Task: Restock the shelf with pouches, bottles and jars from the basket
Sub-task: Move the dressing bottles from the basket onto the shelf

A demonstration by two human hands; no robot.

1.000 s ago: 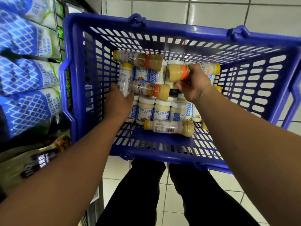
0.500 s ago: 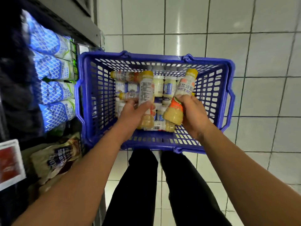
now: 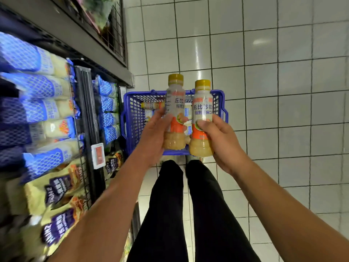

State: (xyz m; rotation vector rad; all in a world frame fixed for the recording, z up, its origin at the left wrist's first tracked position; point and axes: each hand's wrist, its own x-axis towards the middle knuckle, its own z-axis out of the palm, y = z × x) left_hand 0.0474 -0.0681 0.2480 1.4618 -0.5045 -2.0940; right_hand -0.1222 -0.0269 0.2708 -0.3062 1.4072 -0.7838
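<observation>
Fingers (image 3: 160, 116) of the left hand (image 3: 153, 138) curl round the lower half of the first bottle (image 3: 175, 103) and hold it upright with its yellow cap on top. This hand is blurred. The right hand (image 3: 223, 142) grips the second bottle (image 3: 202, 108) in the same way, with the thumb pressed across the front of the orange and white label. Both bottles hold a pale tan dressing and stand side by side, just apart, raised in front of the person.

Below and behind them a blue plastic basket (image 3: 132, 118) sits on the white tiled floor (image 3: 283, 91). Inside it another bottle (image 3: 153, 105) lies on its side, and pale jars (image 3: 188, 111) with blue labels show between the two raised bottles.

On the left stands the shelf (image 3: 107, 61), grey-edged, with a wire divider. It carries rows of blue and white pouches (image 3: 43, 114) lying on their sides, and lower down yellow pouches (image 3: 56, 188) with purple labels. A red and white price tag (image 3: 98, 155) hangs at the shelf front.

The person's legs in black trousers (image 3: 170, 205) fill the lower middle, pointing toward the basket.
</observation>
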